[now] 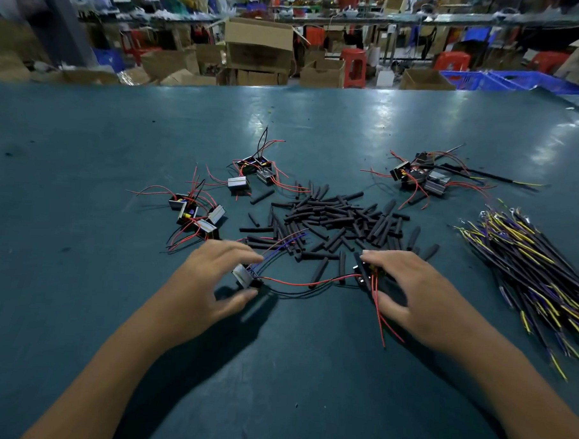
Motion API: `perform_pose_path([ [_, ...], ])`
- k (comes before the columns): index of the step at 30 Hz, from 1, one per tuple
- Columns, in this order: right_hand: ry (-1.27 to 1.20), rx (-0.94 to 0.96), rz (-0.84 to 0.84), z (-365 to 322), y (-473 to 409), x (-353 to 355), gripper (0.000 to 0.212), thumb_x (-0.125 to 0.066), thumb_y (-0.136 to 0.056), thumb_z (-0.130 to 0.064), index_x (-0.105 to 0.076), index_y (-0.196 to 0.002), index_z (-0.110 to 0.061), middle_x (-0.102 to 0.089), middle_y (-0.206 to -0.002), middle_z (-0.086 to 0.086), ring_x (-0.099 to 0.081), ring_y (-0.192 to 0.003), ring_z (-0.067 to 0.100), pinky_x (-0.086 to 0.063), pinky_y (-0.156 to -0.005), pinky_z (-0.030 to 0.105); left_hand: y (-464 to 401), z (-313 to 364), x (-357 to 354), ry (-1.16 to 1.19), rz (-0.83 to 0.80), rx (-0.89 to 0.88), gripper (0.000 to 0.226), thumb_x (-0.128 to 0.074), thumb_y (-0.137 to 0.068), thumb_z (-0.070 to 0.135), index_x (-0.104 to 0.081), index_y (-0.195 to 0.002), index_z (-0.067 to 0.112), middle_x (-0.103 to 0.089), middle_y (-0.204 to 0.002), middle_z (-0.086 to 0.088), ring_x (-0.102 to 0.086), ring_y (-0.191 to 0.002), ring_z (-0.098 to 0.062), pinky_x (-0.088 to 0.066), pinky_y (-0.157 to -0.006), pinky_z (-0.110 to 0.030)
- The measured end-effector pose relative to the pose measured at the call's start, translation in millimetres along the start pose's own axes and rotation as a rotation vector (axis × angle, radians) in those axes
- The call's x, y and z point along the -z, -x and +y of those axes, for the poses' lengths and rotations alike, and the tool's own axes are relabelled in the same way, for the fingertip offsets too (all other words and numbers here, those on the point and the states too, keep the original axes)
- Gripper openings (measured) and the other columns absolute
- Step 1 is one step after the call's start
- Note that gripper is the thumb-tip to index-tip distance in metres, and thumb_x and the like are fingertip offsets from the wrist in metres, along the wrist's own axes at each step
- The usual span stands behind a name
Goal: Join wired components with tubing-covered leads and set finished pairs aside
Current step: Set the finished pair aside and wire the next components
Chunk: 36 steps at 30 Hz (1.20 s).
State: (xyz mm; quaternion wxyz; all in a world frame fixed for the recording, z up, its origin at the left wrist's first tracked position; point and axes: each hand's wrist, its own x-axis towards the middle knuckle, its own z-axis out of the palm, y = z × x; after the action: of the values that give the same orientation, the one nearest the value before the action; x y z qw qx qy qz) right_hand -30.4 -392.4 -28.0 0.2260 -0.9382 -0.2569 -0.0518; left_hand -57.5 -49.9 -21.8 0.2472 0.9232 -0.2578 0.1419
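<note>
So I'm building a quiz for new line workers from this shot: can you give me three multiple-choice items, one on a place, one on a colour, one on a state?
1. Where does the pile of black tubing pieces lie on the green table?
A. Between the component groups, beyond the hands
B. At the far left edge
C. In a box

2. What colours are the wires in the lead bundle at the right?
A. Red and white
B. Yellow and purple, with black tubing
C. Green only

3. What is the left hand doing?
A. Lying flat and idle
B. Holding a small silver-faced component
C. Gripping a tool

Answers: 1 A, the pile sits mid-table beyond both hands. 2 B, yellow and purple strands show among black sleeves. 3 B, its fingers curl round the part, while the right hand holds another wired part.
</note>
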Motion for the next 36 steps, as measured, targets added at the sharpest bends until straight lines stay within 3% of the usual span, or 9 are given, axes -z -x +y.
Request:
perform_pose_path([
  [3,0.038,-0.012,0.017,3,-3,-3,0.047,-0.07,-0.089,-0.01,-0.058,-0.134,-0.017,-0.06,-0.13,-0.006,-0.049,-0.125,0.015,-0.026,-0.103,0.014,2,-7,-2,-0.081,-0.108,-0.037,0.033,-0.073,-0.088,0.023,-0.069,-0.12,0.019,-0.062,-0.119,0.01,-0.05,-0.115,-0.014,-0.044,-0.099,-0.031],
  [6,0.054,-0.021,0.028,3,-6,-1,0.039,-0.073,-0.089,-0.014,-0.063,-0.126,-0.015,-0.064,-0.117,-0.003,-0.053,-0.112,0.019,-0.036,-0.097,0.023,-1,-4,0,-0.158,-0.075,-0.073,0.019,-0.079,-0.083,0.013,-0.072,-0.101,0.013,-0.066,-0.104,0.004,-0.058,-0.099,-0.021,-0.051,-0.085,-0.035],
  [8,0.024,0.012,0.026,3,-4,3,0.037,-0.075,-0.088,-0.018,-0.064,-0.123,-0.018,-0.063,-0.112,-0.008,-0.055,-0.108,0.015,-0.041,-0.095,0.026,-3,0,-1,-0.183,-0.062,-0.085,0.016,-0.082,-0.08,0.012,-0.069,-0.09,0.012,-0.065,-0.097,0.002,-0.06,-0.091,-0.024,-0.05,-0.079,-0.035],
  [12,-0.133,0.078,0.03,-1,5,11,0.036,-0.08,-0.084,-0.019,-0.066,-0.116,-0.027,-0.061,-0.106,-0.022,-0.058,-0.103,-0.002,-0.04,-0.09,0.01,-2,14,-5,-0.151,-0.053,-0.099,0.022,-0.085,-0.076,0.01,-0.064,-0.081,0.01,-0.061,-0.093,0.0,-0.06,-0.084,-0.023,-0.048,-0.074,-0.032],
  [16,-0.184,0.076,-0.007,-9,5,11,0.032,-0.078,-0.085,-0.015,-0.067,-0.112,-0.028,-0.064,-0.103,-0.019,-0.063,-0.1,0.005,-0.05,-0.089,0.024,0,23,-11,-0.042,-0.133,-0.105,0.019,-0.082,-0.08,0.014,-0.063,-0.082,0.013,-0.059,-0.099,0.003,-0.058,-0.086,-0.014,-0.052,-0.074,-0.03],
  [25,-0.3,0.182,0.011,-41,6,-12,0.027,-0.076,-0.083,-0.03,-0.066,-0.108,-0.026,-0.061,-0.097,-0.02,-0.06,-0.094,0.003,-0.043,-0.083,0.012,-1,33,-18,0.143,-0.052,0.07,0.03,-0.067,-0.082,0.052,-0.061,-0.093,0.025,-0.055,-0.078,0.02,-0.053,-0.069,-0.005,-0.043,-0.061,-0.015],
  [28,-0.26,0.194,-0.045,-42,8,-16,0.027,-0.07,-0.083,-0.047,-0.063,-0.105,-0.034,-0.058,-0.095,-0.022,-0.057,-0.095,0.006,-0.045,-0.083,0.02,-3,37,-16,0.041,-0.032,-0.02,0.03,-0.064,-0.091,0.044,-0.069,-0.109,0.022,-0.062,-0.085,0.016,-0.058,-0.066,-0.008,-0.051,-0.061,-0.026],
  [33,-0.161,0.195,-0.111,-30,7,-16,0.028,-0.063,-0.083,-0.055,-0.06,-0.104,-0.036,-0.058,-0.094,-0.023,-0.05,-0.093,0.003,-0.041,-0.083,0.024,-7,46,-11,-0.255,-0.05,-0.266,0.027,-0.059,-0.093,0.042,-0.072,-0.089,0.019,-0.064,-0.079,0.006,-0.057,-0.057,-0.017,-0.047,-0.052,-0.027],
  [36,-0.163,0.194,-0.126,-27,8,-13,0.031,-0.059,-0.084,-0.059,-0.062,-0.106,-0.037,-0.059,-0.095,-0.024,-0.051,-0.093,0.003,-0.043,-0.085,0.024,-10,53,-15,-0.107,-0.098,-0.259,0.035,-0.055,-0.097,0.045,-0.071,-0.085,0.016,-0.063,-0.08,0.004,-0.058,-0.064,-0.015,-0.048,-0.058,-0.029],
])
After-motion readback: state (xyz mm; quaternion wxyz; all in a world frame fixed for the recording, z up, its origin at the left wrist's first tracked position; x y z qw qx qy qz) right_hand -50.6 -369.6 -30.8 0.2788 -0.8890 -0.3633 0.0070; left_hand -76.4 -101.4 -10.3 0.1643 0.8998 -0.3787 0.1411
